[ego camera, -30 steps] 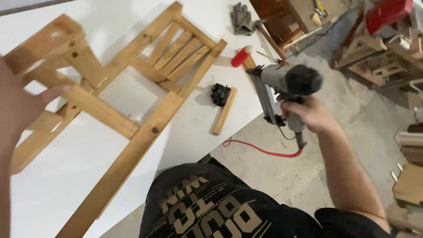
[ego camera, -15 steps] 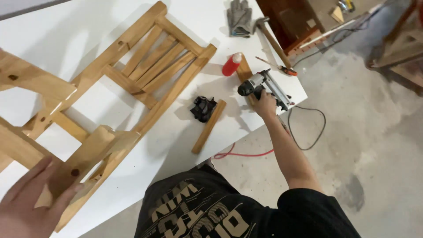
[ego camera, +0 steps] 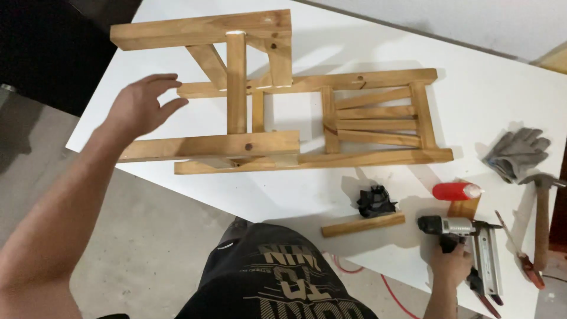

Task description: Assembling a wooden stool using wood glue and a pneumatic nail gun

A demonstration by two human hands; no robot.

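Under right hand [ego camera: 450, 264], nail gun [ego camera: 479, 251] lengthwise

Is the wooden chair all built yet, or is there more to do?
Mostly built: the wooden chair frame lies on its side on the white table, with slats and legs joined. The right hand grips the nail gun, which rests on the table; the left hand hovers open by the frame. One loose wooden stick lies unattached, so probably a little remains.

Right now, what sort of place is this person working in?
Most likely a small woodworking shop. A wooden chair frame lies on a white table, and the right hand rests on a nail gun, beside a hammer and grey gloves.
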